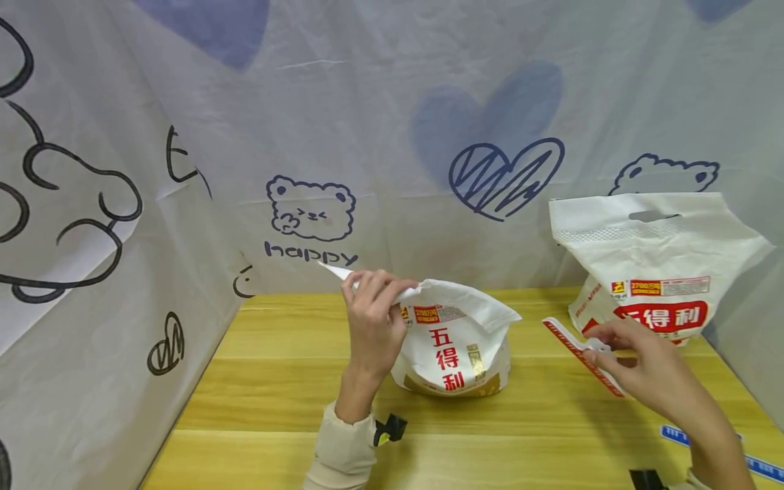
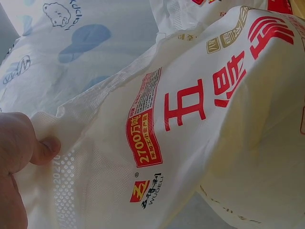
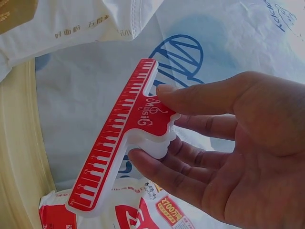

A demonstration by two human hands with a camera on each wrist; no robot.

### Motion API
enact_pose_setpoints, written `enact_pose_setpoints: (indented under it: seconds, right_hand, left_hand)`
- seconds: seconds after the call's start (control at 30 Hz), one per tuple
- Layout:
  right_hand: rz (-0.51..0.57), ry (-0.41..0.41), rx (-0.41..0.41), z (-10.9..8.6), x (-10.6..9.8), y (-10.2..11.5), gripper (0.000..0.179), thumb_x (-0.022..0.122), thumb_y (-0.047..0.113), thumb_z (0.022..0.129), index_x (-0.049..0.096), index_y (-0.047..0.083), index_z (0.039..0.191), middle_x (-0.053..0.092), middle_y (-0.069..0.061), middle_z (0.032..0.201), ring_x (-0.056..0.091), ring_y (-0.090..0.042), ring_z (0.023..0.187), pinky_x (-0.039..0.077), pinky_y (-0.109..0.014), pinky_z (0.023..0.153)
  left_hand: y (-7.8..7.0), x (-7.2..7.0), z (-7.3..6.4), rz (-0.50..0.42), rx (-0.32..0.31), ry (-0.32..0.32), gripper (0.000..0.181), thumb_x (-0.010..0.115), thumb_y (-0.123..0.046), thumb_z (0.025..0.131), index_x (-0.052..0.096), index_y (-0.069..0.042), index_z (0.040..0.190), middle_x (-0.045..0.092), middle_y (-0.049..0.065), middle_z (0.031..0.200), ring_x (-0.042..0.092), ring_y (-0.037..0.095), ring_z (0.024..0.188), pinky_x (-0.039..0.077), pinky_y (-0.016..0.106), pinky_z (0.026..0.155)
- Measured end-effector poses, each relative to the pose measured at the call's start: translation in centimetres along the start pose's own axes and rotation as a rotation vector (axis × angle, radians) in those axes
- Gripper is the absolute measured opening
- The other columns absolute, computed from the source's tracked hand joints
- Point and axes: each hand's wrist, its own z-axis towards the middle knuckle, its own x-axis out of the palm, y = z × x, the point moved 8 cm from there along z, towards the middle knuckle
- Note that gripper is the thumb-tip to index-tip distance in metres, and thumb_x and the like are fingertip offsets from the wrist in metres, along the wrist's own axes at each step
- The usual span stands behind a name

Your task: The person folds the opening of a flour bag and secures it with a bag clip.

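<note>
A white flour bag [image 1: 450, 340] with red lettering stands mid-table. My left hand [image 1: 376, 313] grips its top edge at the left corner; in the left wrist view the thumb [image 2: 46, 149] presses on the bag's perforated top band. To the right of that bag, my right hand [image 1: 637, 361] pinches a red and white clip [image 1: 582, 357] by its handle, held apart from the bag. The right wrist view shows piano keys printed along the clip's long bar [image 3: 114, 138], with the thumb on one side of the handle and fingers on the other.
A second white flour bag [image 1: 661, 265], with a cut-out handle, stands at the back right. Blue clips [image 1: 762, 468] lie at the right front of the wooden table [image 1: 275, 395], partly behind my right forearm. Printed cloth [image 1: 380, 136] hangs behind and at the left.
</note>
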Motion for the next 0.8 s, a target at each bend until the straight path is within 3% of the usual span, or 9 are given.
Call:
enact_pose_setpoints:
  seconds: [0.2,0.53,0.8]
  right_hand:
    - [0.007,-0.078,-0.040,0.0,-0.6,0.5,0.035,0.082,0.007,0.085,0.068,0.000,0.116,0.067,-0.021,0.113,0.068,-0.039,0.094,0.061,-0.052,0.074]
    - [0.007,-0.142,-0.034,0.0,-1.0,0.7,0.034,0.080,0.018,0.090,0.069,0.003,0.119,0.067,-0.022,0.116,0.066,-0.041,0.098,0.059,-0.058,0.078]
    - [0.034,-0.185,-0.059,0.1,-1.4,1.0,0.032,0.080,0.015,0.090,0.069,0.004,0.119,0.067,-0.019,0.114,0.064,-0.039,0.098,0.059,-0.058,0.076]
  left_hand:
    - [-0.1,-0.1,0.1,0.000,0.010,-0.008,0.041,0.062,0.025,0.068,0.076,-0.006,0.090,0.067,0.004,0.085,0.061,0.024,0.087,0.035,0.053,0.104]
    - [0.0,-0.1,0.0,0.001,0.011,-0.009,0.042,0.061,0.026,0.067,0.076,-0.006,0.090,0.066,0.004,0.085,0.061,0.024,0.086,0.036,0.055,0.103]
    - [0.0,0.0,0.0,0.001,0.008,-0.008,0.043,0.062,0.026,0.066,0.076,-0.006,0.090,0.066,0.004,0.085,0.061,0.024,0.087,0.036,0.054,0.104]
